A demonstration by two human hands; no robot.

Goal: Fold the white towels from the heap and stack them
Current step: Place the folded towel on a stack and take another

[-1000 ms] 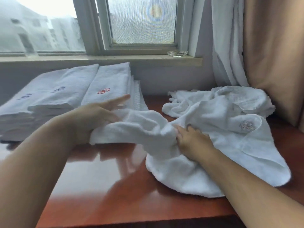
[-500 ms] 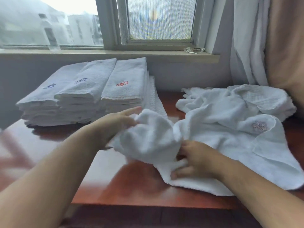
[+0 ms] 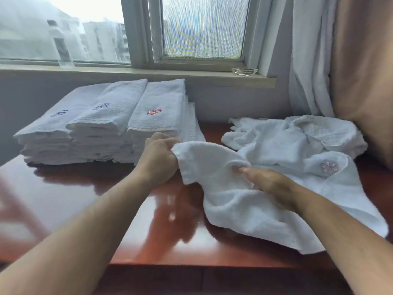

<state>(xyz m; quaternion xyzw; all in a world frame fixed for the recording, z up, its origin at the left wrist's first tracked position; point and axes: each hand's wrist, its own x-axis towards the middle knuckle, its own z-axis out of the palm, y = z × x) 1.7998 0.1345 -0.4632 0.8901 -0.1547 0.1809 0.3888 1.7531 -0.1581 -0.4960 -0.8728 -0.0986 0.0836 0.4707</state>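
Note:
A loose white towel lies crumpled on the red-brown table, its upper edge lifted. My left hand grips that edge at its left corner, fingers curled round the cloth. My right hand pinches the same edge further right, fingertips tucked under a fold. Behind and to the right lies the heap of unfolded white towels, one showing a pale pink emblem. At the back left stand stacks of folded towels, the nearest topped by a red emblem.
A window sill runs behind the table, with a glass dish on it. White and beige curtains hang at the right. The table's front edge is close to me.
My left hand has closed on the towel's corner where its fingers were straighter before. Both hands now hold the top edge, spread a little wider. The view has shifted left.

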